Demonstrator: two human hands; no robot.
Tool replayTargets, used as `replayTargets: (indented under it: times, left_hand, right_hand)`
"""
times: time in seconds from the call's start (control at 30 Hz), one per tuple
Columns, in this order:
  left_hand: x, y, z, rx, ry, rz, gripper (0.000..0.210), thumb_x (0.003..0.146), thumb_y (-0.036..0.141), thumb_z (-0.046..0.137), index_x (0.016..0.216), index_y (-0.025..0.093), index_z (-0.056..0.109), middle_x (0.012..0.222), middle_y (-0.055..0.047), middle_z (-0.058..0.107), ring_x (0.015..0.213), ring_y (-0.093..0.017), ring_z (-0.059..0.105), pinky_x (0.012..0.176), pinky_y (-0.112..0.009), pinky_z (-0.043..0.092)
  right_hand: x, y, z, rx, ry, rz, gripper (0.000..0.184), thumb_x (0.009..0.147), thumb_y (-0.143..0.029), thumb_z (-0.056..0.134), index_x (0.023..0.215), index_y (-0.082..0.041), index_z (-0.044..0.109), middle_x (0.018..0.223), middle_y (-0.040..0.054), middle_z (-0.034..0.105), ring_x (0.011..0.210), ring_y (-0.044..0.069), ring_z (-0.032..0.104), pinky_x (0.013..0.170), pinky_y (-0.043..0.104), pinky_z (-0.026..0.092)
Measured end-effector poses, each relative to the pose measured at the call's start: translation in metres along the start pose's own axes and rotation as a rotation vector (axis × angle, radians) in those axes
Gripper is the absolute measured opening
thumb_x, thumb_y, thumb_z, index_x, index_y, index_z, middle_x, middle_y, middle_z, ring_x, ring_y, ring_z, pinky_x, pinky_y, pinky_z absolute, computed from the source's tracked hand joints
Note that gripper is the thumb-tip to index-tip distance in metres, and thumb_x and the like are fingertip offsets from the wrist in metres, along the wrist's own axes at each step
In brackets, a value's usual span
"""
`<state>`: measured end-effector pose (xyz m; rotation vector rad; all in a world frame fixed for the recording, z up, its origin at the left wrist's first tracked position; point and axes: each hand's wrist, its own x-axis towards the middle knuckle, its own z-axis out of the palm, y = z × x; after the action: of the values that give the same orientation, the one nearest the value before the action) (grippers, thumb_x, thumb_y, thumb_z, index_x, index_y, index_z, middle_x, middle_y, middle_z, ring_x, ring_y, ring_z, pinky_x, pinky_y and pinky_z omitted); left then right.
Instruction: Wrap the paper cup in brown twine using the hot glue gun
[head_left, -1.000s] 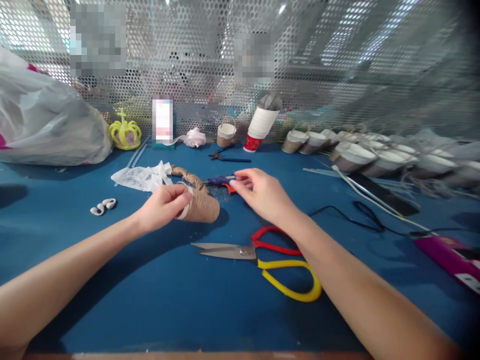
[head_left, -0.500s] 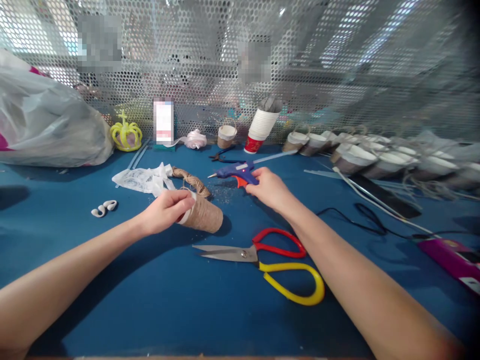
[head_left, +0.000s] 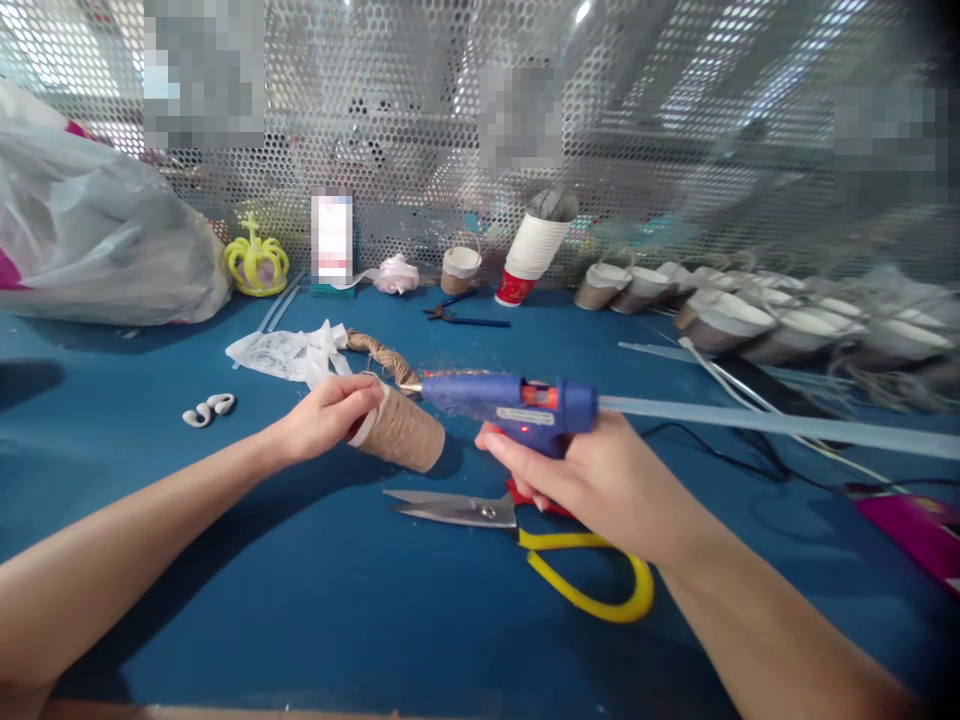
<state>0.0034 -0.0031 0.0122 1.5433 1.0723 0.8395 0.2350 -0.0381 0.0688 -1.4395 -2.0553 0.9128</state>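
Observation:
A paper cup wrapped in brown twine (head_left: 405, 432) lies tilted over the blue table, its rim pinched by my left hand (head_left: 334, 412). My right hand (head_left: 585, 460) is closed round the handle of a blue glue gun (head_left: 480, 394), with a long clear glue stick (head_left: 780, 418) sticking out of its back. The metal nozzle points left, close to the upper edge of the cup; whether it touches cannot be made out. Behind the cup lie a hank of brown twine (head_left: 379, 355) and a crumpled piece of white lacy fabric (head_left: 289, 355).
Large scissors with red and yellow handles (head_left: 577, 575) lie in front, partly under my right hand. Pliers (head_left: 469, 319), a stack of paper cups (head_left: 529, 255) and a yellow crown-shaped piece (head_left: 256, 265) stand or lie behind. Several wrapped cups (head_left: 810, 330) line the right; a plastic bag (head_left: 112, 230) sits left.
My right hand has lifted the glue gun and brought it nearer, its nozzle now by the cup. My left hand and the cup stay almost in place.

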Motion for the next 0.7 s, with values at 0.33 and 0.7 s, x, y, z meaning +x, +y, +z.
replayTargets:
  times: [0.33,0.7]
  left_hand:
    - [0.0,-0.002,0.001,-0.026,-0.009,0.019,0.028,0.081,0.036,0.042,0.061,0.016,0.043,0.058,0.004,0.04,0.054,-0.009,0.038,0.051,-0.022,0.031]
    - [0.0,-0.004,0.001,0.029,-0.013,0.019,0.031,0.084,0.041,0.039,0.068,0.015,0.048,0.063,0.002,0.045,0.058,-0.01,0.041,0.057,-0.023,0.036]
  right_hand:
    - [-0.001,0.002,0.009,-0.282,0.047,-0.203,0.023,0.079,-0.034,0.051,0.06,-0.023,0.052,0.058,-0.0008,0.059,0.053,0.015,0.054,0.056,0.027,0.046]
    - [-0.004,0.005,0.015,-0.187,-0.041,-0.132,0.018,0.081,-0.036,0.052,0.068,-0.024,0.046,0.056,-0.004,0.053,0.048,0.012,0.046,0.047,0.023,0.042]
